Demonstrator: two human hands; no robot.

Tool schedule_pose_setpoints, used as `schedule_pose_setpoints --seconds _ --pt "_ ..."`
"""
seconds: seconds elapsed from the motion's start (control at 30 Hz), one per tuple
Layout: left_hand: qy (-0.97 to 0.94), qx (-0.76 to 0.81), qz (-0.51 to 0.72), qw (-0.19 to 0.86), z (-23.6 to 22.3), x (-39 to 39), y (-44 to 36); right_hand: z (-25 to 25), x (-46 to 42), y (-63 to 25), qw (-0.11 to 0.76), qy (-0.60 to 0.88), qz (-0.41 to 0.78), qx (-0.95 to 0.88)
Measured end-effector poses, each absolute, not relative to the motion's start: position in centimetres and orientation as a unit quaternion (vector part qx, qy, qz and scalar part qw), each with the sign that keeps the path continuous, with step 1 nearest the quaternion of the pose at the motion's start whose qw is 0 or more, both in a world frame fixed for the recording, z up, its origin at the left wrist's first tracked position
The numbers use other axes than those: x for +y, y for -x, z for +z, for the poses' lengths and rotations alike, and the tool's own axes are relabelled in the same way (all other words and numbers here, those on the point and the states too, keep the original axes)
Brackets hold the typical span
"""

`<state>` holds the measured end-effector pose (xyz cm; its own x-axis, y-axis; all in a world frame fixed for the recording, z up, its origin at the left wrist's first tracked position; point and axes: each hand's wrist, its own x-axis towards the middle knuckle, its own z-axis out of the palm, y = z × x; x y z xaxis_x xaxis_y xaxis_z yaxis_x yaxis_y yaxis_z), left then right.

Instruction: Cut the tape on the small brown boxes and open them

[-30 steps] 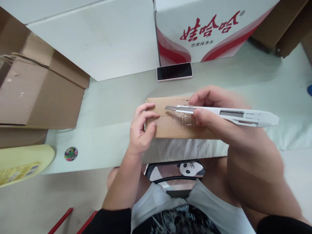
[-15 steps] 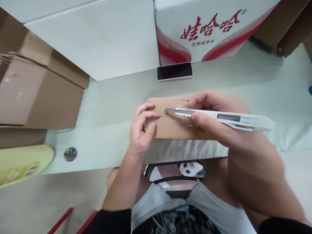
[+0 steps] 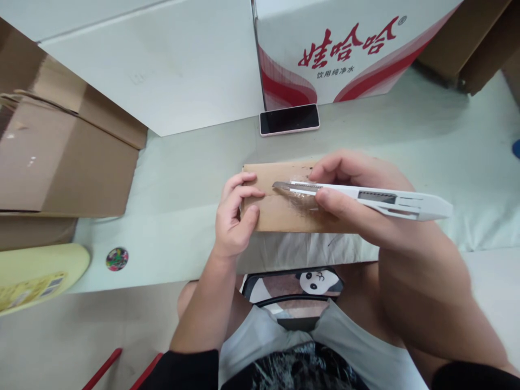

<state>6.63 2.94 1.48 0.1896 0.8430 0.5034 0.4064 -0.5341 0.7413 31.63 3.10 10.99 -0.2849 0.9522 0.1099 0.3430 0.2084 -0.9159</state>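
A small brown cardboard box point(image 3: 280, 214) lies flat on the table, with a seam along its top and shiny clear tape near the middle. My left hand point(image 3: 236, 216) grips the box's left end, fingers on top and thumb near the front edge. In my right hand point(image 3: 357, 189) is a white utility knife point(image 3: 410, 203), pinched between thumb and fingers. Its blade is out and points left, the tip just over the box top by the seam; I cannot tell whether it touches. The box's right end is hidden under my right hand.
A phone point(image 3: 290, 119) lies behind the box, against a white and red carton point(image 3: 292, 43). Brown cardboard boxes point(image 3: 97, 162) stand at the left. A yellow bottle point(image 3: 49, 265) and a round sticker point(image 3: 117, 259) are near the table's front left edge.
Both hands, the knife and the box keep nearly the same positions. The whole view has shifted very slightly.
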Motion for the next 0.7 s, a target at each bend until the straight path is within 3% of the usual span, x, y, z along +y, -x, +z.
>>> schedule_pose_setpoints --seconds 0.7 --pt "-0.728 0.424 0.48 0.244 1.13 2.98 -6.64 10.91 2.89 -31.52 0.356 0.485 0.427 -0.675"
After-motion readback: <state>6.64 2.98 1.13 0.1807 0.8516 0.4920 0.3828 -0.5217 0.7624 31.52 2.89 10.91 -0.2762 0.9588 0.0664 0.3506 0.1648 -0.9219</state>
